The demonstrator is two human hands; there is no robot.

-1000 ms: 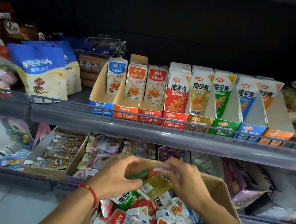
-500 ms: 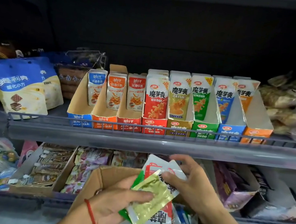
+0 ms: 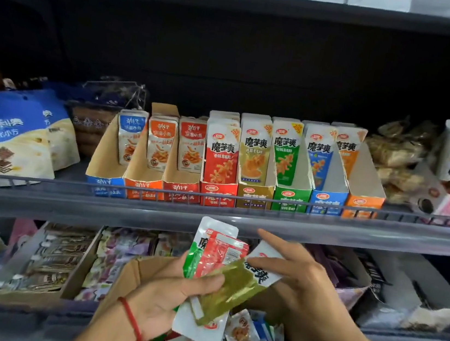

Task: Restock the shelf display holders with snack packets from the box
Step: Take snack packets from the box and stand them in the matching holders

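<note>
Both hands have risen higher; left hand [image 3: 173,292] grips fanned snack packets [image 3: 220,258], right hand [image 3: 298,277] pinches one packet [image 3: 261,264].

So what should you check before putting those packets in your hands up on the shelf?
1. Packets held firmly: ok. The left hand grips a fan of packets.
2. Packets sorted by colour: not ok. Green, red and olive ones are still mixed; the right hand is pinching one packet out.
3. Matching holders exist: ok. The red holder, olive holder and green holder stand side by side.
4. Room in the holders: cannot tell; the red one looks fullest.
5. Way up clear: ok, only the shelf rail in between.
</note>
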